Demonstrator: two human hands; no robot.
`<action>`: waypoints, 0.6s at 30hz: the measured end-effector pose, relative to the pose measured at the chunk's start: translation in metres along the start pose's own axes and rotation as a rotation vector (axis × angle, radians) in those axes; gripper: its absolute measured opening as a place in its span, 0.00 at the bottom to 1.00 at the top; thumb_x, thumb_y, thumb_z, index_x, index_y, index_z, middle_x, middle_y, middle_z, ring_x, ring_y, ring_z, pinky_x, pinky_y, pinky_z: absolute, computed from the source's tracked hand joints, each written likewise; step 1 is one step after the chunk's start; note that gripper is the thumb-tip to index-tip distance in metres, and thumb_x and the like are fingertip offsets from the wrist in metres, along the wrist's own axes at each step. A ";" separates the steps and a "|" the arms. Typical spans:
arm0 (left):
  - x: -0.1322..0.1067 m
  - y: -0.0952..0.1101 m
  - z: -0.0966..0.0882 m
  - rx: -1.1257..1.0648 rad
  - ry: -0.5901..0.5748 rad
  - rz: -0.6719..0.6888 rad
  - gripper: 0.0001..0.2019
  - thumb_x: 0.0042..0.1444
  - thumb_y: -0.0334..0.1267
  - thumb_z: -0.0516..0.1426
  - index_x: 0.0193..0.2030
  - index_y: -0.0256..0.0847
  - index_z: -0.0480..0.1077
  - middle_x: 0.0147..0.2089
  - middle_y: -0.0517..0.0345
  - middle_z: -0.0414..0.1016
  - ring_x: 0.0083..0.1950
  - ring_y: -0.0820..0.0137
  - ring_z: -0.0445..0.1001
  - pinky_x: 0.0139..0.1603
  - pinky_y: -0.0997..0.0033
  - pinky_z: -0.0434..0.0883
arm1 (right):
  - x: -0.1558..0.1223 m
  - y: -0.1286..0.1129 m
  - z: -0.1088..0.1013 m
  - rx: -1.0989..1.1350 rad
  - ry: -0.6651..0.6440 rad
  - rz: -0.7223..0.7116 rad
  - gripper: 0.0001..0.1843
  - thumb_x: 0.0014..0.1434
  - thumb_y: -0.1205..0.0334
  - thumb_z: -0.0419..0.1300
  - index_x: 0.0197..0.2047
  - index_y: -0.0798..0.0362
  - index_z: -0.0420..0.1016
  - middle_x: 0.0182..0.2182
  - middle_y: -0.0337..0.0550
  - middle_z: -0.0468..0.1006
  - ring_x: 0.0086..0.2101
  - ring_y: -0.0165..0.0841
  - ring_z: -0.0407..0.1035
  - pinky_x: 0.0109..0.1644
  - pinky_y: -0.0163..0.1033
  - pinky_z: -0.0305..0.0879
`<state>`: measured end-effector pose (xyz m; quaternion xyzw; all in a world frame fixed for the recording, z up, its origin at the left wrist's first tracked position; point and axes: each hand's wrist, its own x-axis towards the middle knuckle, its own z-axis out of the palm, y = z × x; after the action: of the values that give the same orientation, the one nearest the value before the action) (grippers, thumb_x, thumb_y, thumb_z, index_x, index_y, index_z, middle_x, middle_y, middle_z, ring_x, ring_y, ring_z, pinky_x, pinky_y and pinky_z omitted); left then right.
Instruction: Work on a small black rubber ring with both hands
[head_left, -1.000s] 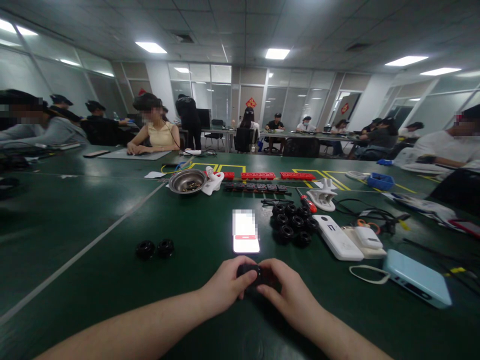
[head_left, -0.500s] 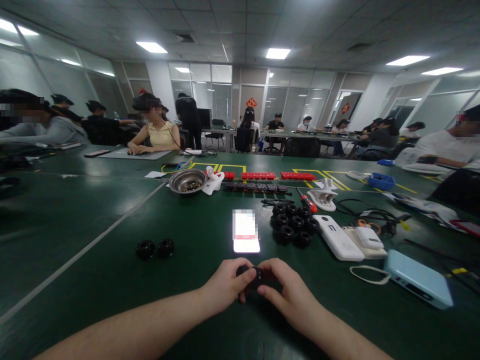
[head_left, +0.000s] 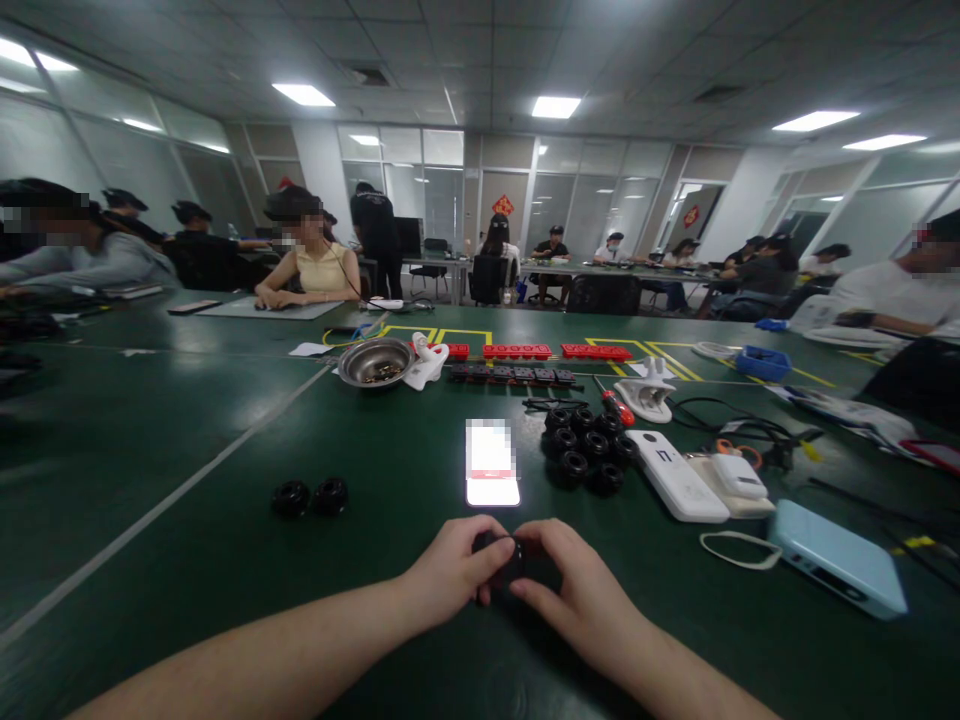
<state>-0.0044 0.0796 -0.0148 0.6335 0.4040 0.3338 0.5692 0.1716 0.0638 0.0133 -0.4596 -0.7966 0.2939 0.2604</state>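
Above the near part of the green table, my left hand (head_left: 459, 562) is closed around a black round part (head_left: 512, 566), its thumb lying across the top. My right hand (head_left: 576, 583) pinches the same part from the right, index finger on the far side and thumb on the near side. Fingers cover much of the part, which resembles the black wheel-like rings nearby. Two such rings (head_left: 310, 497) lie apart on the left, and a cluster of several more (head_left: 590, 446) sits ahead on the right. A lit phone (head_left: 493, 490) lies just beyond my hands.
Farther back are a metal bowl (head_left: 351, 372) of small parts, red strips (head_left: 517, 351), a black strip (head_left: 517, 375) and a red screwdriver (head_left: 617, 407). On the right lie a white power bank (head_left: 679, 480), a light-blue box (head_left: 840, 555) and cables. Other people sit around.
My right thumb and index finger have shifted slightly on the black part. My left hand stays in place around it, and the things on the table have not moved.
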 end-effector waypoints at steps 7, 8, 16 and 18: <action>-0.003 0.008 -0.001 0.032 0.032 0.031 0.18 0.50 0.48 0.56 0.42 0.35 0.65 0.28 0.62 0.66 0.22 0.79 0.62 0.20 0.79 0.60 | 0.005 0.005 0.002 0.014 -0.052 0.087 0.18 0.63 0.56 0.45 0.25 0.54 0.66 0.23 0.38 0.68 0.27 0.30 0.63 0.31 0.34 0.57; -0.003 0.008 -0.001 0.032 0.018 0.032 0.20 0.49 0.48 0.57 0.43 0.35 0.65 0.30 0.61 0.67 0.22 0.79 0.63 0.21 0.78 0.61 | 0.005 0.006 0.002 0.000 -0.051 0.078 0.17 0.62 0.57 0.47 0.26 0.54 0.66 0.24 0.38 0.68 0.27 0.30 0.63 0.31 0.34 0.58; 0.001 0.002 0.000 -0.002 0.035 -0.007 0.18 0.52 0.50 0.52 0.33 0.34 0.65 0.20 0.66 0.62 0.17 0.79 0.60 0.17 0.79 0.57 | 0.001 0.001 -0.001 0.035 -0.010 0.023 0.12 0.55 0.61 0.57 0.43 0.53 0.67 0.36 0.42 0.71 0.37 0.34 0.65 0.41 0.36 0.60; 0.000 0.004 0.000 0.004 0.048 -0.007 0.17 0.53 0.49 0.52 0.37 0.34 0.64 0.22 0.65 0.62 0.18 0.79 0.61 0.17 0.79 0.58 | 0.002 0.002 -0.001 0.057 -0.014 0.055 0.11 0.59 0.57 0.51 0.35 0.54 0.69 0.30 0.40 0.71 0.32 0.32 0.65 0.35 0.35 0.60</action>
<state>-0.0045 0.0793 -0.0104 0.6252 0.4204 0.3462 0.5590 0.1724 0.0670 0.0124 -0.4716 -0.7768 0.3266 0.2598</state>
